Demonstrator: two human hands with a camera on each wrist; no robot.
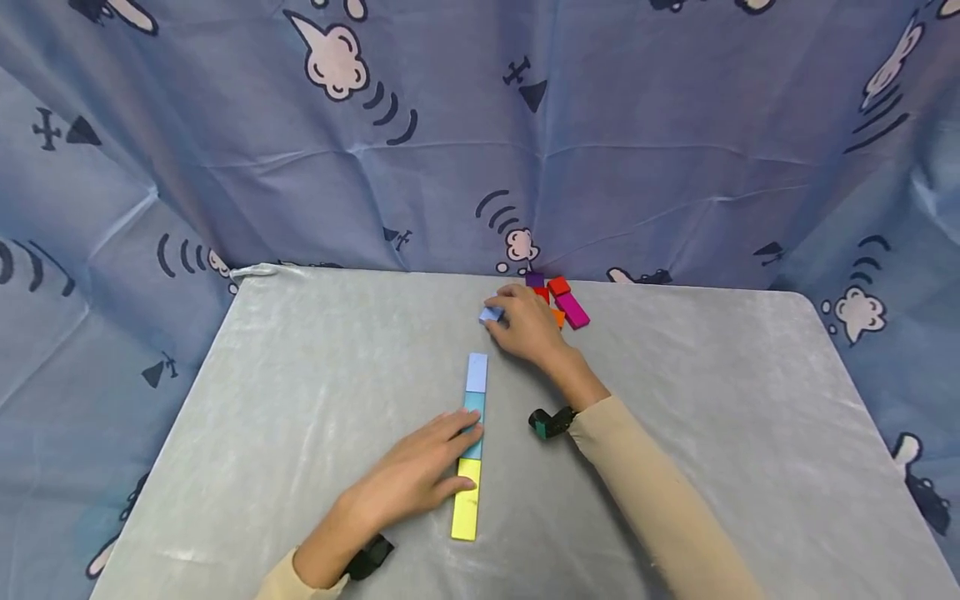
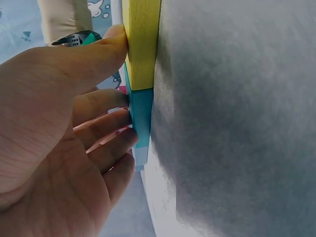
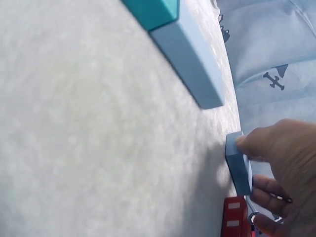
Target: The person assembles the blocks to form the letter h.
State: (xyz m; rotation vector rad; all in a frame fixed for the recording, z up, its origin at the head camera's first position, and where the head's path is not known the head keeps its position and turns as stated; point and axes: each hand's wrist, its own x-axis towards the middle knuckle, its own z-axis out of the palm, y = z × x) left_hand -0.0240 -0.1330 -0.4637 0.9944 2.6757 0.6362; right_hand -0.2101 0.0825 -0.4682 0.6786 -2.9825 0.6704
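A row of flat blocks runs away from me on the table: a yellow block (image 1: 465, 512) nearest, then a teal block (image 1: 474, 402), then a light blue block (image 1: 477, 372) at the far end. My left hand (image 1: 412, 471) lies along its left side, the thumb touching the yellow block and the loosely extended fingers resting on the teal one. Beyond the row, my right hand (image 1: 528, 325) pinches another light blue block (image 3: 237, 165) between thumb and fingers. That block is apart from the row, low over or on the table; contact cannot be told.
Beside and behind my right hand lie a magenta block (image 1: 573, 312), a red block (image 1: 558, 286), a purple block (image 1: 534, 279) and an orange block (image 1: 558, 317), partly hidden. A grey cloth covers the table (image 1: 720, 417). A patterned blue curtain (image 1: 637, 167) hangs behind it.
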